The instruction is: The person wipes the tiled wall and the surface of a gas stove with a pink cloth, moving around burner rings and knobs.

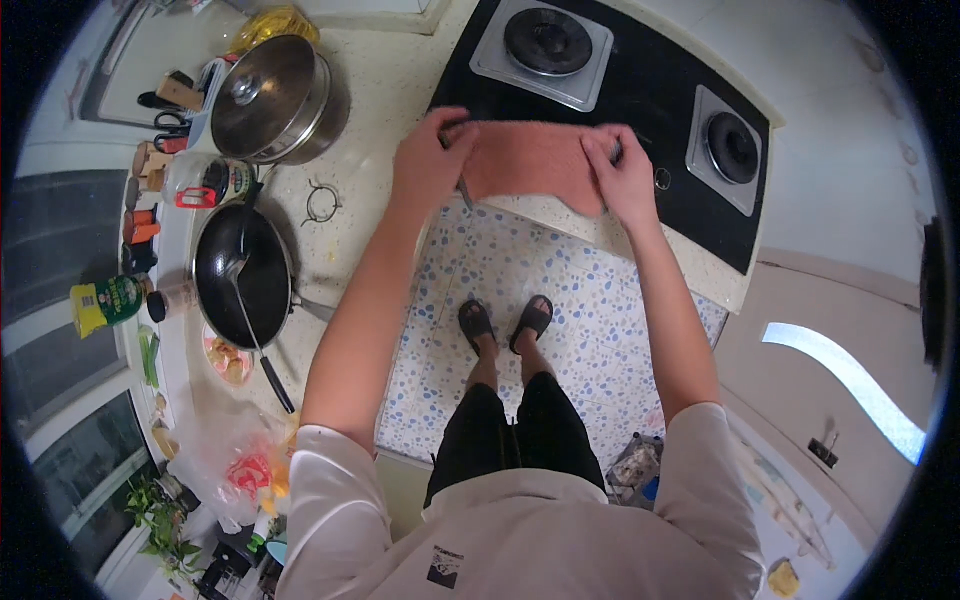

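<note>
A reddish-pink cloth [529,159] is stretched between my two hands, above the near edge of the black cooktop [645,142]. My left hand [435,154] grips its left end, with a darker edge of the cloth hanging below the fingers. Its right end is pinched in my right hand [621,169], thumb on top. The lower border of the cloth sags unevenly, lowest near my right hand. Beyond it lies a round hotplate [547,41] in a square metal surround. A second hotplate [732,148] sits to the right.
Left on the speckled counter [375,82] stand a lidded steel pot [262,97], a wire ring [322,203] and a black wok [244,277] with a ladle [251,322] across it. A knife holder [206,97], a jar [199,180] and plastic bags [232,457] line the window side.
</note>
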{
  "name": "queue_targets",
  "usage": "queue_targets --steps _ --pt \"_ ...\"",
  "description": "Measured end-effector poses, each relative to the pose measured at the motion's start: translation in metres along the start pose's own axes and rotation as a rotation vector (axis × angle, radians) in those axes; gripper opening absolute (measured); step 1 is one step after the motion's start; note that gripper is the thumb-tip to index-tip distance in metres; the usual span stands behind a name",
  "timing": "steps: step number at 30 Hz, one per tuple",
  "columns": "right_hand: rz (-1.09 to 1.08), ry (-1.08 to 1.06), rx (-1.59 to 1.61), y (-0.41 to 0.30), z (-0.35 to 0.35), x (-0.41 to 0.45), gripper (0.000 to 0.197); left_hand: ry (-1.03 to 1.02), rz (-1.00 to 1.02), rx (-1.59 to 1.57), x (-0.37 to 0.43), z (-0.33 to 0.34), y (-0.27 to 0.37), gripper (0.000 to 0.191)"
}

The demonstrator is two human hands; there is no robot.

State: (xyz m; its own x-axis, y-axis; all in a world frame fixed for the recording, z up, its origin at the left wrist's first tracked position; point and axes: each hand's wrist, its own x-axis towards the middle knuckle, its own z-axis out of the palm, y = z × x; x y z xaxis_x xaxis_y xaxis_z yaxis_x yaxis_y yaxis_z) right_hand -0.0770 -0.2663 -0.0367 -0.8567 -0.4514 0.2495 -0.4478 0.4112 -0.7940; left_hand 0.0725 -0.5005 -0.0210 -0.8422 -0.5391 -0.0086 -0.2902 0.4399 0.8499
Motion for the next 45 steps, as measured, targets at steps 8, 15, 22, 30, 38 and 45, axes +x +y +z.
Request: queue_targets --steps 8,15,22,30,38,45 --pt "-0.525 -0.340 -0.302 -0.007 0.068 0.010 0.030 0.314 0.074 0.640 -0.014 0.020 -0.105 0.055" --pt "-0.862 -0.730 -0.385 0.003 0.134 0.069 0.045 0.116 0.126 0.769 -0.024 0.014 -0.125 0.075" --pt "-0.791 -0.616 -0.514 0.007 0.177 0.103 0.060 0.020 0.073 0.750 -0.020 0.010 -0.121 0.079" --pt "-0.595 -0.614 -0.609 0.006 0.170 0.061 0.067 0.032 0.077 0.706 -0.017 0.008 -0.123 0.080" --pt "-0.643 -0.469 -0.608 0.001 0.214 0.126 0.063 -0.006 0.037 0.717 -0.011 0.013 -0.119 0.081" --pt "-0.631 -0.567 -0.490 0.014 0.160 0.073 0.064 -0.038 0.016 0.680 -0.012 0.009 -0.121 0.084"
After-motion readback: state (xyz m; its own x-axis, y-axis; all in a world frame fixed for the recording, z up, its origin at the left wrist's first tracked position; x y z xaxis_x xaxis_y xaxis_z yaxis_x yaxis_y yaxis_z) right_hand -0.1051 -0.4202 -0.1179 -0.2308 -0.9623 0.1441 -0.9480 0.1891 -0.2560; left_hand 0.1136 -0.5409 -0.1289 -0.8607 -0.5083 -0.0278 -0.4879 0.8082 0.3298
